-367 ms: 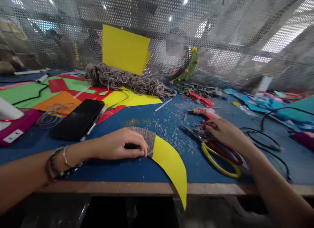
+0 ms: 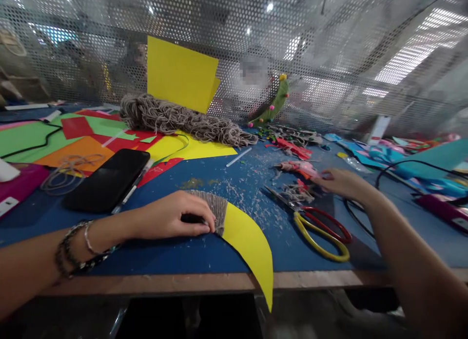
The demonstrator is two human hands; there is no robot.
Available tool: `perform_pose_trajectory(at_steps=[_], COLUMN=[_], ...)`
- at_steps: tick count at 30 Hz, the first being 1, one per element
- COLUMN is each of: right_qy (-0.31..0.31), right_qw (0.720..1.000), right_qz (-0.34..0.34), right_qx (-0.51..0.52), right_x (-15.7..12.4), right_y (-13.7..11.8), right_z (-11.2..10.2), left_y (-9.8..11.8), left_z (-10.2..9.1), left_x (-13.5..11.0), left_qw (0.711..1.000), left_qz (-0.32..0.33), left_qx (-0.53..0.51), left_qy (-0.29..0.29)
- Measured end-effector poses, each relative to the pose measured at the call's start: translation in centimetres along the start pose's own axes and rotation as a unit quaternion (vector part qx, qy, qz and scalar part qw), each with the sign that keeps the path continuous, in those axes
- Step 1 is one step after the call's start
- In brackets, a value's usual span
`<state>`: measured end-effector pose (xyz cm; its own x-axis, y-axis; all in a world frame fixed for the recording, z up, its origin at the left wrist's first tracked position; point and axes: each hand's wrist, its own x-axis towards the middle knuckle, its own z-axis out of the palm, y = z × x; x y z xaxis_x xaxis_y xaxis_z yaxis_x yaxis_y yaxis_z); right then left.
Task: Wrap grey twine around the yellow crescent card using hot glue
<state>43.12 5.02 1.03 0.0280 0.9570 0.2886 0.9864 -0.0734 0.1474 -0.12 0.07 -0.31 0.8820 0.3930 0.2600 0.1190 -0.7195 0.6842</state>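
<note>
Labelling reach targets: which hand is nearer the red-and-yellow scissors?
Right. The right hand is just beyond the scissors, apart from them; the left hand is well to their left, holding the yellow card.

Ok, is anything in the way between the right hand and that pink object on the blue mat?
Nothing visible. The right hand has its fingertips at the pink object, with no gap I can make out. The scissors lie nearer the table edge, off that line, and the twine scraps sit just to one side.
</note>
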Motion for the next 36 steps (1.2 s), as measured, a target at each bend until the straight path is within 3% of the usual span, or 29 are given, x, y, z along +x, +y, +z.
perform_pose_trajectory(at_steps=[3, 10, 18, 21, 26, 36], right_qy=[-0.041, 0.063, -0.015, -0.005, 0.093, 0.135], right_qw=[0.999, 0.995, 0.973, 0.966, 0.941, 0.928], right_qz=[-0.013, -0.006, -0.164, -0.212, -0.298, -0.336], right_qx=[0.017, 0.078, 0.161, 0.146, 0.129, 0.091], right_x=[0.2, -1.6, -3.7, -4.5, -5.2, -5.5], right_y=[0.0, -3.3, -9.9, -11.3, -12.1, -12.7], right_z=[0.6, -2.6, -4.2, -3.8, -2.5, -2.4], left_y=[0.0, 0.0, 0.2, 0.2, 0.3, 0.2], left_z=[-0.1, -0.1, -0.2, -0.2, -0.2, -0.1], left_x=[0.0, 0.1, 0.0, 0.0, -0.1, -0.1], left_qw=[1.0, 1.0, 1.0, 1.0, 1.0, 1.0], left_qz=[0.005, 0.011, 0.006, 0.003, 0.004, 0.003], left_qx=[0.004, 0.008, 0.013, 0.012, 0.008, 0.011], left_qy=[-0.002, -0.004, -0.007, -0.007, -0.007, -0.005])
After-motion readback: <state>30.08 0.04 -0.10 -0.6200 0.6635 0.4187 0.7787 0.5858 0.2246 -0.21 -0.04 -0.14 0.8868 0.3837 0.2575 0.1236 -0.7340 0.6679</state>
